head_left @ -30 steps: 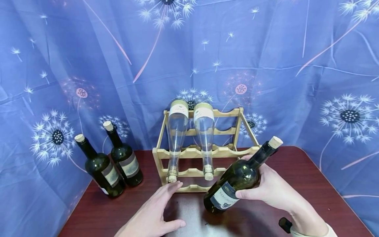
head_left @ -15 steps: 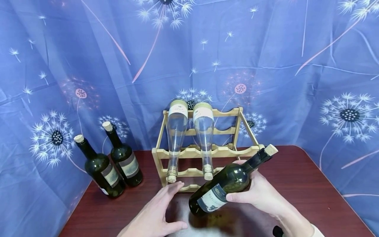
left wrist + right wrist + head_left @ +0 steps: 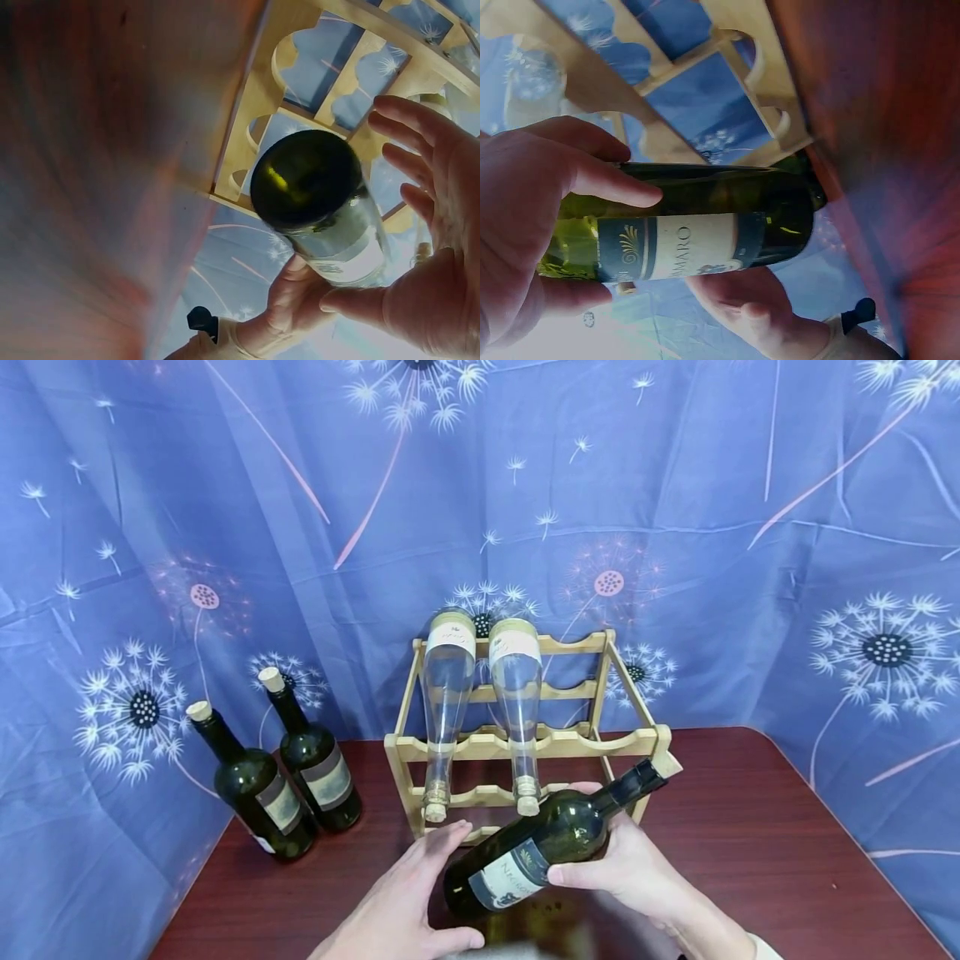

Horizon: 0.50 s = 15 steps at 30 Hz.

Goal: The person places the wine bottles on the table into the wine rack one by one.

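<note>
A dark green wine bottle (image 3: 566,831) with a cork and a white-and-navy label is tilted well over above the table, its base toward the left and its neck up to the right. My right hand (image 3: 633,864) grips it round the body, thumb on the label side. My left hand (image 3: 401,893) is spread beside the base, fingers and thumb apart; whether it touches the glass I cannot tell. In the left wrist view the round bottle base (image 3: 306,180) faces the camera. Behind stands a wooden wine rack (image 3: 555,745) holding two clear corked bottles, necks forward (image 3: 448,681).
Two dark corked bottles (image 3: 258,793) with pale labels stand upright at the table's left, beside the rack. A blue dandelion-print curtain (image 3: 675,568) hangs behind the dark red table (image 3: 787,843).
My right hand has moved left with the wine bottle and tipped it closer to horizontal, bringing the base near my left hand. The left hand has shifted slightly right.
</note>
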### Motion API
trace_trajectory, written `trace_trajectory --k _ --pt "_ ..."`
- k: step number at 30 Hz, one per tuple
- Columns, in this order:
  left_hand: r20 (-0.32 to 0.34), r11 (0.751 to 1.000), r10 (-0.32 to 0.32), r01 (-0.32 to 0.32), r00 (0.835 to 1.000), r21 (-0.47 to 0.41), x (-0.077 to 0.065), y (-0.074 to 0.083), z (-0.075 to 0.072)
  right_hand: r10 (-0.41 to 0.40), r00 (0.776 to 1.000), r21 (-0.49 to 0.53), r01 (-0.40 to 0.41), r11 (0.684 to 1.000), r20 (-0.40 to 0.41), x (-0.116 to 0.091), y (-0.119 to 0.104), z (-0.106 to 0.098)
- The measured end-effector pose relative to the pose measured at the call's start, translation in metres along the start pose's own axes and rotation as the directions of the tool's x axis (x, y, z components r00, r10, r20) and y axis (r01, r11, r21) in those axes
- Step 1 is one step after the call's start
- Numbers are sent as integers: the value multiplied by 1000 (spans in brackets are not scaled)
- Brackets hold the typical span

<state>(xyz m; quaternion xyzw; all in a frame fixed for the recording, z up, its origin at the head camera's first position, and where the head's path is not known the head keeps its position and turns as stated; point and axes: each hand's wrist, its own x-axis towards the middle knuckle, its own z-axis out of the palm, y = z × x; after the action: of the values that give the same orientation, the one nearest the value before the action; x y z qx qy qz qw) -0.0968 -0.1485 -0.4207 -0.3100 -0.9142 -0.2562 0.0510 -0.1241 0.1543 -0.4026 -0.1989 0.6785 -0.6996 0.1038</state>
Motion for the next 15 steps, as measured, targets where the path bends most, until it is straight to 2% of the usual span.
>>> trace_trajectory --k 4,9,15 --pt "-41 995 58 -54 997 87 1 -3 4 -9 1000 81 8 997 4 1 8 5" --pt "-79 982 116 -102 990 160 1 -7 8 -21 1000 126 19 992 14 3 17 11" --pt "-69 981 112 -99 991 169 1 -8 10 -30 1000 142 29 989 2 3 25 19"
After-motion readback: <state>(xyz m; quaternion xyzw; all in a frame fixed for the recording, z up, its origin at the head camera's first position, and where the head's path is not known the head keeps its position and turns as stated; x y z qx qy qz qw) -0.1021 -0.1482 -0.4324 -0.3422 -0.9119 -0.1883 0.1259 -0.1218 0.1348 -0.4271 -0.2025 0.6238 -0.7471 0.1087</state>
